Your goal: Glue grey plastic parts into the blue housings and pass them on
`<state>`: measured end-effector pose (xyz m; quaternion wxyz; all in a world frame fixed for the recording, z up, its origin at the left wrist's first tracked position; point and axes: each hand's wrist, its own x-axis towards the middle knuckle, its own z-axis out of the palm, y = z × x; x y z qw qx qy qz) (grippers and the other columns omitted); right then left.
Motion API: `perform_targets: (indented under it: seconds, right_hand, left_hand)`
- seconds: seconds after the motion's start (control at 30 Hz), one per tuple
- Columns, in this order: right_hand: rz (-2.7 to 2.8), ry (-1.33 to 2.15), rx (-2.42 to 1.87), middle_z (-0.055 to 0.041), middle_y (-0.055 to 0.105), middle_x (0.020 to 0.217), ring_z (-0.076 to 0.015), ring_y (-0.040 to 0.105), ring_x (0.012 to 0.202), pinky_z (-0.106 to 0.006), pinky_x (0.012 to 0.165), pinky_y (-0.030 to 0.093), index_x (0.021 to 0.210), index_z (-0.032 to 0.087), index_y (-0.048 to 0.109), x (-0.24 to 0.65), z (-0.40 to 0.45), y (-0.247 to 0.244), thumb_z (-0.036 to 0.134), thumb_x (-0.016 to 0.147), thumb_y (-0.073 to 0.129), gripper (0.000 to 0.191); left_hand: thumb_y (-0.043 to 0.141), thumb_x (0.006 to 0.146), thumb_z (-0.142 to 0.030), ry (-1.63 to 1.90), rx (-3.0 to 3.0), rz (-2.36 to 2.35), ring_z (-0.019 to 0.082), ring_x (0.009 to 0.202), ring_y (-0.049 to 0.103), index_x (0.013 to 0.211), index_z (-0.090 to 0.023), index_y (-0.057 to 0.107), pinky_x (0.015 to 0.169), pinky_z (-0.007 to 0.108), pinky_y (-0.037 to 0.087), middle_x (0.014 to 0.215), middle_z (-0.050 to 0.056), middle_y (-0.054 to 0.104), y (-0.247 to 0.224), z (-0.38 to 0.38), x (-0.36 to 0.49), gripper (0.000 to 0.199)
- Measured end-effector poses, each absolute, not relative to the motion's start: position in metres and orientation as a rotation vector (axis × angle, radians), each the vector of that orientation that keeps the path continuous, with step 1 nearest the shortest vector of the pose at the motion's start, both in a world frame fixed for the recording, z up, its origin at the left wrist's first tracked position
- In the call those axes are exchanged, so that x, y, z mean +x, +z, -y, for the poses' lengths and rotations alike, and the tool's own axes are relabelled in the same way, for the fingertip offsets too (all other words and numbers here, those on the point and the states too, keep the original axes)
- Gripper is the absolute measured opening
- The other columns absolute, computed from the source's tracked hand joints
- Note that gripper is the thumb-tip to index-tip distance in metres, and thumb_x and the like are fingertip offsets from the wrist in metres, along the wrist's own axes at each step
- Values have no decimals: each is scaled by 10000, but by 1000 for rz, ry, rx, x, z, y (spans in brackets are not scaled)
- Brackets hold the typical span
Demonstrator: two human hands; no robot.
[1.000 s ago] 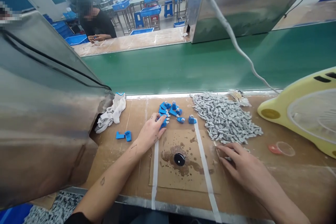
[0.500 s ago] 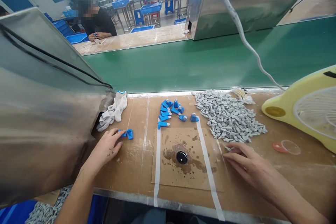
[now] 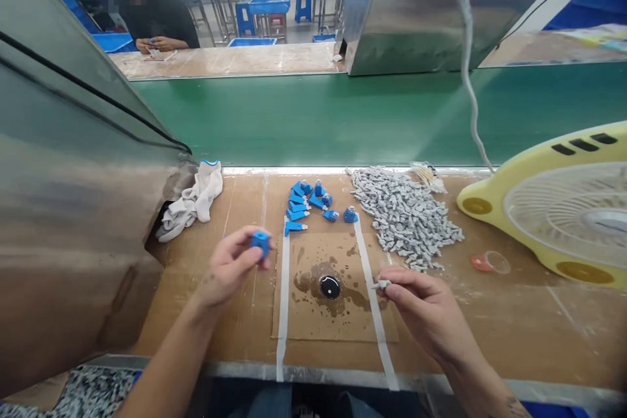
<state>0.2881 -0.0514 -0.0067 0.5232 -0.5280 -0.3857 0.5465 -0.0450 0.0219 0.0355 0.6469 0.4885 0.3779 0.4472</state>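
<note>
My left hand pinches a blue plastic piece above the left part of the table. Between the thumb and fingers of my right hand is a small grey plastic piece, its thin end pointing left. A cardboard sheet with wet spots lies between the hands, and a small round container of dark liquid sits on it. Several blue pieces with light tips lie behind the sheet. Beyond my right hand spreads a big heap of grey pieces.
A yellow fan stands at the right, near a small reddish clear cup. White gloves lie beside a metal housing at the left. A green conveyor belt runs behind the table; a co-worker sits across it.
My left hand has picked up a blue piece from the table and moved right. My right hand has come left from near the grey heap, holding a grey piece. The view has shifted slightly.
</note>
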Motion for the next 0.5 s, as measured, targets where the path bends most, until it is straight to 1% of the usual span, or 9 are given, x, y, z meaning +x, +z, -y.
perform_targets:
  seconds: [0.07, 0.13, 0.17, 0.23, 0.3, 0.4, 0.43, 0.5]
  right_hand:
    - [974, 1297, -1273, -77, 765, 869, -185, 700, 676, -301, 601, 612, 814, 221, 796, 281, 51, -4, 375, 731, 860, 186]
    - [1076, 1274, -1315, -88, 760, 879, -199, 706, 705, -300, 607, 613, 816, 204, 790, 275, 51, 2, 380, 762, 833, 190]
    - [1154, 1246, -1343, -92, 759, 885, -207, 711, 733, -299, 624, 615, 823, 200, 790, 272, 52, 5, 372, 781, 817, 179]
    - [1355, 1156, -1388, -89, 759, 893, -222, 718, 806, -299, 686, 614, 835, 207, 789, 266, 52, 12, 341, 817, 785, 135]
    - [1536, 1057, -1401, -80, 760, 896, -226, 719, 843, -302, 736, 605, 845, 221, 789, 260, 52, 17, 319, 848, 752, 105]
    - [1659, 980, -1403, -69, 763, 891, -217, 723, 826, -293, 739, 597, 852, 232, 785, 254, 51, 20, 318, 878, 717, 113]
    - [1670, 972, -1405, -66, 764, 892, -214, 724, 821, -288, 734, 596, 857, 234, 783, 253, 50, 19, 316, 882, 712, 112]
    - [1685, 971, -1404, -61, 767, 899, -210, 726, 819, -280, 730, 594, 869, 236, 782, 252, 49, 17, 307, 885, 707, 104]
  left_hand:
    - [696, 883, -363, 912, 1040, -691, 133, 677, 612, 1137, -158, 651, 567, 232, 476, 988, 100, 657, 24, -23, -17, 329]
    - [712, 874, -370, 829, 1019, -663, 125, 671, 603, 1184, -147, 649, 585, 239, 490, 971, 96, 652, 13, -24, 1, 387]
    - [723, 867, -366, 798, 1031, -678, 120, 661, 595, 1187, -140, 651, 594, 243, 495, 946, 88, 652, 7, -24, 5, 399]
    - [737, 856, -335, 767, 1126, -713, 126, 686, 599, 1137, -129, 677, 642, 255, 508, 910, 77, 655, 0, -22, 6, 354]
    - [731, 862, -302, 784, 1291, -720, 166, 809, 633, 1049, -130, 711, 734, 282, 521, 950, 94, 670, -3, -20, 3, 255]
    - [726, 860, -258, 828, 1534, -732, 225, 1058, 629, 1000, -152, 740, 882, 320, 509, 1145, 130, 662, -4, -18, -1, 176]
    - [724, 860, -250, 835, 1583, -738, 230, 1093, 625, 1010, -162, 742, 906, 326, 505, 1180, 132, 656, -4, -18, -2, 174]
    - [720, 861, -234, 848, 1644, -742, 221, 1096, 632, 1025, -170, 741, 913, 320, 503, 1188, 126, 655, -4, -18, -2, 177]
